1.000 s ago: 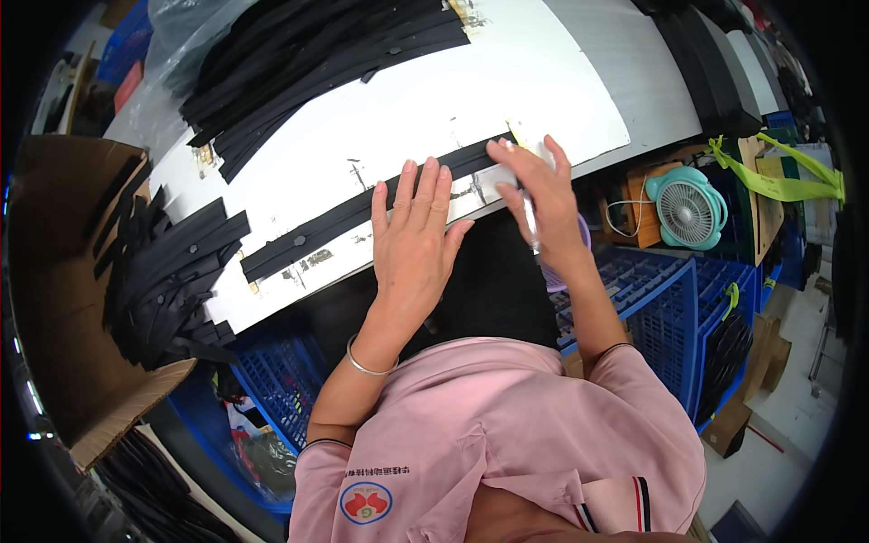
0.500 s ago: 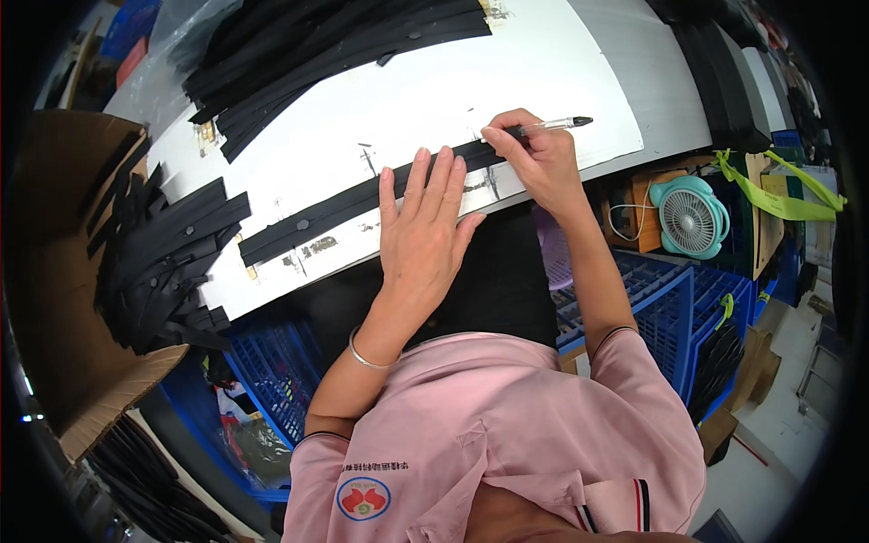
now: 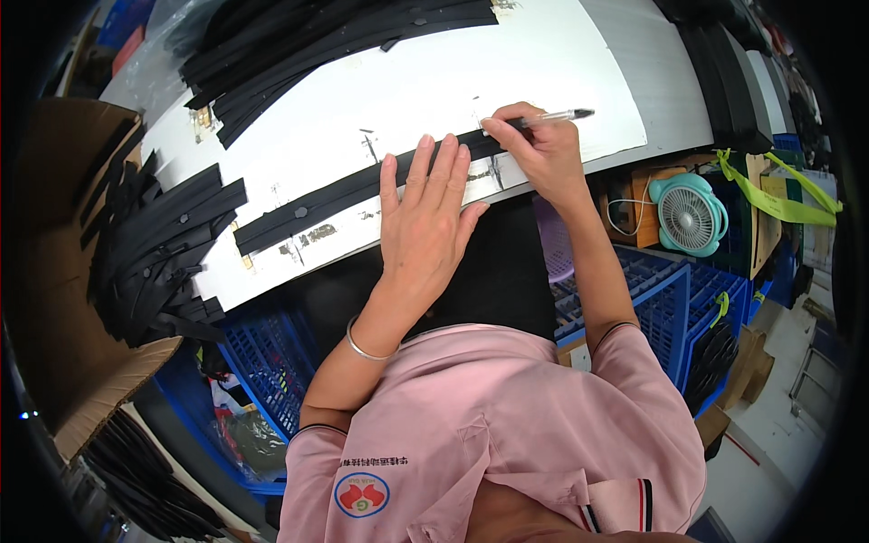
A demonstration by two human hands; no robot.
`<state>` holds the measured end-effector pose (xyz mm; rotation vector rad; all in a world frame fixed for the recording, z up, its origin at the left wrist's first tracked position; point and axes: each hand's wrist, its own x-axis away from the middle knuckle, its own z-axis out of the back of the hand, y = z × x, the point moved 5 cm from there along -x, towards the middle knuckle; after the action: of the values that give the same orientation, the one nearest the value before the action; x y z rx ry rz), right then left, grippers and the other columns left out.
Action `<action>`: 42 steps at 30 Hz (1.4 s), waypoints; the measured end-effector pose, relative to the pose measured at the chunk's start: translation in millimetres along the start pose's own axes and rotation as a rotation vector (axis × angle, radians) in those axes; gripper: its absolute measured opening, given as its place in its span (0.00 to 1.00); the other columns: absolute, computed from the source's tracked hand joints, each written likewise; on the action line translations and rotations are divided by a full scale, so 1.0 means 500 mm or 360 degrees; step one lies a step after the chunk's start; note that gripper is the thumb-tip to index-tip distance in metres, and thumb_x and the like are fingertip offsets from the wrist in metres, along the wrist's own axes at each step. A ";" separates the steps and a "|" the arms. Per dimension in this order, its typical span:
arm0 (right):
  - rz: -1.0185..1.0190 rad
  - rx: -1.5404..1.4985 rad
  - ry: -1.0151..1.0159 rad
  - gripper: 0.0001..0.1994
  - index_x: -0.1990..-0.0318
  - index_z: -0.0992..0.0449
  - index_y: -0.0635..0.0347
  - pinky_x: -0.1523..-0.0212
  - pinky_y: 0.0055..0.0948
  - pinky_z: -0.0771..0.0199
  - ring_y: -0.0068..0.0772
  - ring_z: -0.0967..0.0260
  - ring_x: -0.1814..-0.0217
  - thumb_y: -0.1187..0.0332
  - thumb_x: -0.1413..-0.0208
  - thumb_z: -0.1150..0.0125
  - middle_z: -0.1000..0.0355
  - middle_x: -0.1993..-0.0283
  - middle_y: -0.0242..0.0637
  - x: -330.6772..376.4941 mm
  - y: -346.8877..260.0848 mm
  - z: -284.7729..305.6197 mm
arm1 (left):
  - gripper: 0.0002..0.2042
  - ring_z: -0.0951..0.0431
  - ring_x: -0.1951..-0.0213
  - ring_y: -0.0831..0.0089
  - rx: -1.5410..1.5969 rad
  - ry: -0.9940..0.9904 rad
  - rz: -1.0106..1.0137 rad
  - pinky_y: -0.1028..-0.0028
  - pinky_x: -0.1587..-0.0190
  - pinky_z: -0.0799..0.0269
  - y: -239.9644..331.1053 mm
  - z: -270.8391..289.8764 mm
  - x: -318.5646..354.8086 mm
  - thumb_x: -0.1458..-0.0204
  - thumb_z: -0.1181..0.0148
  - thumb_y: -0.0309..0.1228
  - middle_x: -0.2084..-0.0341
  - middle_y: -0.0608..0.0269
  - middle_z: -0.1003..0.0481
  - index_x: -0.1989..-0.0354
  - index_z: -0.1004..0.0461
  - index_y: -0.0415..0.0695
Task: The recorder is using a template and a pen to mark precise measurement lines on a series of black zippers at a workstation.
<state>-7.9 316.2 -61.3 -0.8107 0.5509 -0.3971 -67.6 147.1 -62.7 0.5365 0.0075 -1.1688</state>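
On the white surface [image 3: 534, 68], black strip's [image 3: 335, 197] pinned by left hand [image 3: 422, 226], fingers slightly apart | pen's [image 3: 556, 117] pinched in right hand [image 3: 549, 158] at strip's right end | marking step, prob; steady strip called for next

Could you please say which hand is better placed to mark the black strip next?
Probably the right hand: it holds a pen at the black strip, while the left hand rests fingers there.

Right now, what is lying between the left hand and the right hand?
The head view shows a short stretch of the black strip, with dark-marked white board beside it, between the left hand and the right hand.
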 end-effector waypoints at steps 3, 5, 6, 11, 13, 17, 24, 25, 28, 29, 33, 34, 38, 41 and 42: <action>-0.0079 -0.0227 -0.0058 0.08 0.65 0.17 0.64 0.78 0.23 0.37 0.19 0.35 0.81 0.67 0.41 0.33 0.24 0.77 0.32 0.001 0.010 0.005 | 0.30 0.41 0.29 0.59 0.0011 0.0000 0.0002 0.47 0.27 0.56 0.000 -0.001 0.000 0.42 0.37 0.41 0.33 0.57 0.34 0.34 0.31 0.40; 0.0024 -0.0195 -0.0116 0.08 0.67 0.17 0.64 0.79 0.24 0.39 0.20 0.36 0.82 0.67 0.41 0.32 0.26 0.80 0.33 0.001 0.007 0.005 | 0.29 0.41 0.29 0.59 0.0020 0.0006 0.0003 0.47 0.27 0.56 0.000 -0.001 0.001 0.42 0.37 0.41 0.33 0.57 0.34 0.34 0.31 0.40; 0.0025 -0.0195 -0.0119 0.08 0.67 0.17 0.64 0.79 0.24 0.39 0.20 0.36 0.82 0.67 0.41 0.32 0.26 0.80 0.33 0.002 0.009 0.008 | 0.30 0.41 0.28 0.59 0.0038 -0.0012 0.0025 0.48 0.26 0.57 -0.001 0.000 0.001 0.42 0.36 0.41 0.32 0.58 0.35 0.33 0.32 0.42; 0.0050 -0.0052 -0.0259 0.06 0.67 0.18 0.68 0.74 0.22 0.36 0.19 0.31 0.75 0.73 0.41 0.34 0.23 0.75 0.32 0.004 0.006 0.002 | 0.30 0.42 0.27 0.60 0.0052 -0.0029 0.0057 0.50 0.26 0.58 -0.005 0.002 0.002 0.42 0.36 0.40 0.31 0.60 0.35 0.31 0.34 0.43; 0.0050 -0.0086 -0.0281 0.06 0.67 0.18 0.67 0.74 0.21 0.36 0.18 0.31 0.75 0.72 0.41 0.34 0.23 0.74 0.31 0.003 0.008 0.002 | 0.32 0.42 0.27 0.58 0.0075 -0.0044 0.0042 0.50 0.26 0.57 -0.006 0.003 0.003 0.43 0.36 0.41 0.30 0.57 0.36 0.31 0.34 0.42; -0.0160 -0.0286 -0.0234 0.07 0.68 0.18 0.65 0.74 0.19 0.37 0.15 0.33 0.75 0.71 0.40 0.35 0.23 0.75 0.30 0.001 0.004 0.008 | 0.36 0.45 0.27 0.52 0.0213 -0.0014 0.0078 0.48 0.26 0.59 -0.018 0.029 0.015 0.44 0.34 0.44 0.30 0.51 0.38 0.30 0.36 0.40; -0.0212 -0.0334 -0.0195 0.09 0.67 0.17 0.64 0.76 0.18 0.39 0.13 0.34 0.76 0.68 0.39 0.34 0.25 0.78 0.27 0.002 0.011 0.011 | 0.36 0.43 0.27 0.53 -0.0117 0.0026 0.0203 0.43 0.26 0.63 -0.092 0.084 0.091 0.45 0.35 0.48 0.33 0.52 0.34 0.34 0.33 0.36; -0.0207 -0.0334 -0.0201 0.09 0.67 0.17 0.64 0.76 0.18 0.39 0.13 0.34 0.76 0.68 0.39 0.34 0.25 0.78 0.27 0.002 0.007 0.009 | 0.34 0.42 0.28 0.53 -0.0086 0.0033 0.0210 0.43 0.26 0.62 -0.096 0.082 0.096 0.44 0.35 0.47 0.33 0.53 0.33 0.34 0.32 0.37; -0.0305 -0.0425 -0.0138 0.09 0.65 0.17 0.64 0.70 0.16 0.35 0.13 0.33 0.71 0.67 0.38 0.35 0.24 0.74 0.28 -0.002 0.002 0.008 | 0.35 0.42 0.27 0.57 -0.0097 0.0023 0.0243 0.47 0.26 0.61 -0.098 0.081 0.097 0.44 0.34 0.46 0.31 0.58 0.35 0.31 0.34 0.42; -0.0389 -0.0330 -0.0149 0.08 0.62 0.17 0.64 0.66 0.15 0.33 0.14 0.31 0.68 0.68 0.37 0.36 0.23 0.70 0.29 0.000 -0.010 0.009 | 0.34 0.41 0.28 0.57 -0.0104 0.0029 0.0247 0.48 0.26 0.61 -0.099 0.080 0.098 0.44 0.34 0.45 0.31 0.58 0.34 0.31 0.34 0.42; -0.0290 -0.0626 -0.0070 0.08 0.57 0.19 0.63 0.65 0.16 0.31 0.15 0.30 0.65 0.68 0.37 0.36 0.23 0.66 0.28 -0.004 -0.101 -0.039 | 0.34 0.41 0.28 0.57 -0.0077 0.0062 0.0243 0.48 0.26 0.60 -0.102 0.083 0.100 0.45 0.34 0.45 0.31 0.59 0.34 0.32 0.33 0.42; -0.0273 -0.0696 -0.0077 0.08 0.58 0.19 0.63 0.66 0.15 0.31 0.14 0.31 0.66 0.68 0.37 0.35 0.24 0.68 0.27 -0.008 -0.129 -0.062 | 0.34 0.41 0.28 0.58 -0.0076 0.0065 0.0253 0.48 0.26 0.60 -0.103 0.082 0.101 0.45 0.34 0.45 0.32 0.59 0.34 0.32 0.33 0.42; -0.0100 -0.0453 -0.0214 0.08 0.60 0.20 0.63 0.77 0.20 0.39 0.13 0.37 0.78 0.67 0.37 0.36 0.28 0.79 0.25 -0.014 -0.116 -0.146 | 0.34 0.41 0.28 0.59 -0.0067 0.0088 0.0247 0.49 0.26 0.59 -0.103 0.079 0.099 0.46 0.33 0.45 0.32 0.60 0.34 0.33 0.32 0.42; -0.0106 -0.0248 -0.0277 0.09 0.63 0.19 0.69 0.71 0.18 0.32 0.15 0.30 0.73 0.70 0.36 0.37 0.22 0.69 0.31 -0.014 -0.115 -0.167 | 0.34 0.41 0.29 0.58 -0.0070 0.0134 0.0211 0.46 0.27 0.59 -0.105 0.074 0.101 0.46 0.34 0.47 0.33 0.58 0.33 0.34 0.31 0.40; -0.0105 -0.0248 -0.0291 0.09 0.63 0.19 0.69 0.71 0.18 0.32 0.15 0.30 0.73 0.70 0.36 0.37 0.22 0.69 0.31 -0.015 -0.119 -0.168 | 0.34 0.41 0.29 0.58 -0.0065 0.0145 0.0207 0.46 0.27 0.59 -0.104 0.074 0.102 0.46 0.34 0.47 0.34 0.59 0.33 0.35 0.31 0.40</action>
<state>-71.7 235.1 -60.6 -1.0060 0.3888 -0.3390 -102.1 73.0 -65.2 0.5457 0.0735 -1.0150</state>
